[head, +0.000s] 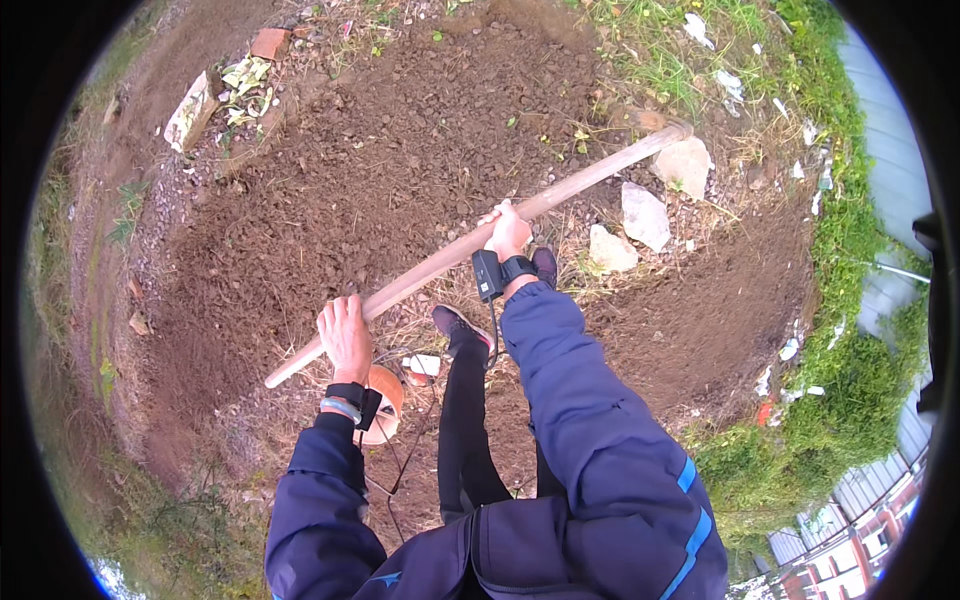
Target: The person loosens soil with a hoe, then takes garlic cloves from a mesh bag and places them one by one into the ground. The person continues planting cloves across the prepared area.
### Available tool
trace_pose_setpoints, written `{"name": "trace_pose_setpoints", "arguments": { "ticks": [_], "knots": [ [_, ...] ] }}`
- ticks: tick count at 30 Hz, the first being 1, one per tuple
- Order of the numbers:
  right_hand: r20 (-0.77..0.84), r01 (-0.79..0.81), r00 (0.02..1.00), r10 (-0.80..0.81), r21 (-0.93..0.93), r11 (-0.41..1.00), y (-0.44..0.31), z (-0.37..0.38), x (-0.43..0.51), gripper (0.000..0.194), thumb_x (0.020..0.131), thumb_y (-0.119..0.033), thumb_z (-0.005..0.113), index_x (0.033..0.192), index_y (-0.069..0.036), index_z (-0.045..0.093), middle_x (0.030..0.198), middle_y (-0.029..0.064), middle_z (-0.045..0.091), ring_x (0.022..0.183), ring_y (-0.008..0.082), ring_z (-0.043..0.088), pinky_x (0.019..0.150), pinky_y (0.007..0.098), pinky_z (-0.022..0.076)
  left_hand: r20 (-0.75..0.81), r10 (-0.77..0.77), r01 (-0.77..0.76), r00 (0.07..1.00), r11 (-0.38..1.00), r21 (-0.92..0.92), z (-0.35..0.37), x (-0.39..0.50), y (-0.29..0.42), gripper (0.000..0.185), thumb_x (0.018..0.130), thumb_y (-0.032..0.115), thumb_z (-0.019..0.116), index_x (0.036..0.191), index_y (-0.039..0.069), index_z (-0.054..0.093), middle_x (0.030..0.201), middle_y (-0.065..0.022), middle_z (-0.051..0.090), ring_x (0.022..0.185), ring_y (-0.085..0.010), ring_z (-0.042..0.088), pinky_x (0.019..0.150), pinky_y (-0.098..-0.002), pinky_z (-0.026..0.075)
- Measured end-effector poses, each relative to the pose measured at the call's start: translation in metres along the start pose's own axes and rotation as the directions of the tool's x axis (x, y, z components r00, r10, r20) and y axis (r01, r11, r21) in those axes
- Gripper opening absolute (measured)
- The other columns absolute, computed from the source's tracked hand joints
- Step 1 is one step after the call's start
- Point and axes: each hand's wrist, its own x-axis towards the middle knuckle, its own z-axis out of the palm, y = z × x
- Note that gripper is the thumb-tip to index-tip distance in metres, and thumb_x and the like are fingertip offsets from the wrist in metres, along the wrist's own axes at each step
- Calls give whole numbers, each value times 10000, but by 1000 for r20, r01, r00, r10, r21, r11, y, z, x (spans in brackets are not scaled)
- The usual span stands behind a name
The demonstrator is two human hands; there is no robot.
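A long wooden handle [450, 253] slants across the view from lower left to upper right. It looks like a hoe; its rusty, soil-coloured head [651, 118] lies at the upper right beside a pale rock [684, 166], and the blade's shape is hard to make out. My left hand [346, 337] is wrapped over the handle near its butt end. Farther up, about mid-shaft, my right hand [510, 231] grips it. Beyond the handle spreads loose, broken brown soil [360, 172]. Both wrists wear black straps with small devices and cables.
Two more pale rocks [645, 217] [612, 250] lie right of my shoes [463, 328]. An orange container [386, 405] and a white object [424, 365] sit by my left wrist, among cables. A brick [271, 44] and a stone block [191, 112] lie upper left. Litter-strewn greenery [840, 300] borders the right.
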Motion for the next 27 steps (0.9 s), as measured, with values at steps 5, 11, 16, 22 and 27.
{"name": "trace_pose_setpoints", "arguments": {
  "ticks": [5, 11, 16, 22, 27],
  "knots": [
    [-26, -161, 987, 159, -232, 959, 75, -28, 9, 153, 794, -83, 629, 723, -11, 514, 599, 95, 522, 520, 221, 533, 495, 366, 465, 302, -113, 127, 947, 992, -27, 12, -16, -18, 191, 693, 97, 678, 804, 100, 522, 720, -98, 615, 690, -286, 644, 635, -391, 511],
    [155, -267, 955, 251, 86, 960, 39, -78, 59, 167, 823, -130, 631, 745, -98, 487, 603, 38, 490, 569, 173, 513, 578, 334, 462, 328, -104, 117, 939, 993, -18, 14, -39, 3, 160, 702, 100, 657, 783, 93, 520, 707, -96, 605, 685, -285, 635, 609, -393, 507],
    [41, -193, 980, 197, -80, 978, 19, -67, 57, 157, 780, -61, 587, 698, -79, 455, 579, 28, 442, 493, 167, 449, 518, 344, 441, 308, -158, 197, 938, 975, -99, 3, -38, 26, 201, 670, 103, 673, 807, 96, 526, 708, -95, 601, 672, -312, 618, 590, -418, 481],
    [91, 36, 995, -28, -83, 996, -63, -63, 46, 185, 789, -90, 549, 654, -92, 422, 600, 16, 422, 530, 145, 444, 510, 316, 433, 304, -115, 202, 946, 941, -272, 8, -26, 50, 183, 671, 99, 667, 777, 85, 520, 705, -106, 599, 667, -333, 601, 575, -440, 465],
    [-18, -149, 989, 148, -198, 969, 5, -56, 36, 178, 767, -87, 539, 623, -61, 438, 522, 67, 445, 435, 195, 473, 457, 346, 448, 352, -222, 272, 909, 957, -99, 0, -69, 29, 182, 680, 125, 694, 806, 104, 565, 677, -98, 610, 622, -306, 623, 561, -400, 488]
  ]
}}
